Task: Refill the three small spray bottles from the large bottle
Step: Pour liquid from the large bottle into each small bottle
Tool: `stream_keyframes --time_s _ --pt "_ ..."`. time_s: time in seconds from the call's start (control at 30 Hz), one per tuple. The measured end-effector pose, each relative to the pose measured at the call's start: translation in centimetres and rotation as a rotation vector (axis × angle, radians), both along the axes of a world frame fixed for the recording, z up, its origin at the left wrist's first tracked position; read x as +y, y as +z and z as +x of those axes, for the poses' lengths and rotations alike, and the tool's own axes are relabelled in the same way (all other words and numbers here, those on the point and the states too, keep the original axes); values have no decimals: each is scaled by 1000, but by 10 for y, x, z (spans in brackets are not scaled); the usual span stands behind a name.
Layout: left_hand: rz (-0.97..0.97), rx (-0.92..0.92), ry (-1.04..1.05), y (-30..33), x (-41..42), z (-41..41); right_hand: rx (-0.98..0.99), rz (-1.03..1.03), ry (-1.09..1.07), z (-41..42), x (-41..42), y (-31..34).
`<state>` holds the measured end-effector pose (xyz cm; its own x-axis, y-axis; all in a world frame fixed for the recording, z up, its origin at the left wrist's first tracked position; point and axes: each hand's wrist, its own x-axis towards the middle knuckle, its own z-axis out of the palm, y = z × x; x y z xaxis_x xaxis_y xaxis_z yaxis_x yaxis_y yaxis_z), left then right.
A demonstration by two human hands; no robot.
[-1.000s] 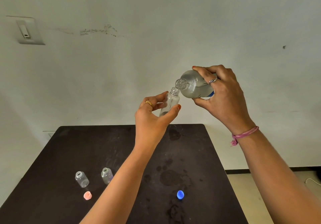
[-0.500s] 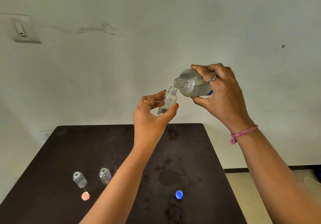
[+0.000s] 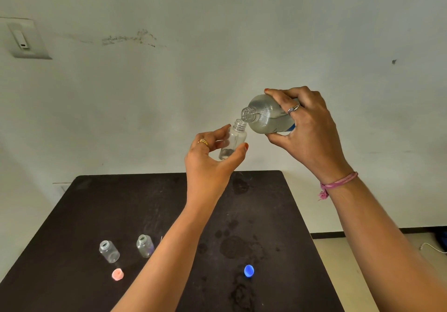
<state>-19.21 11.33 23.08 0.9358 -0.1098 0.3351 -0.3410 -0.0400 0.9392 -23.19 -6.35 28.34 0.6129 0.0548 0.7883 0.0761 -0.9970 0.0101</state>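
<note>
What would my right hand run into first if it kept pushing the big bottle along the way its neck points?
Probably the small bottle held by your left hand. The large bottle in your right hand points down-left, its mouth right at that bottle's open neck. Depth is unclear.

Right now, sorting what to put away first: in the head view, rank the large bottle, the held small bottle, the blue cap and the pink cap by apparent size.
1. large bottle
2. held small bottle
3. blue cap and pink cap: look alike, unranked.

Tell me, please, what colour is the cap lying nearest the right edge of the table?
Bright blue; the cap shows clearly in the head view, lying on the dark table.
</note>
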Motion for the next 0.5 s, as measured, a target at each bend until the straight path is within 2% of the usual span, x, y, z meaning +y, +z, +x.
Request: stream_keyframes --time_s 0.5 --pt "-14 9 -5 0 0 -1 -3 0 2 -1 0 1"
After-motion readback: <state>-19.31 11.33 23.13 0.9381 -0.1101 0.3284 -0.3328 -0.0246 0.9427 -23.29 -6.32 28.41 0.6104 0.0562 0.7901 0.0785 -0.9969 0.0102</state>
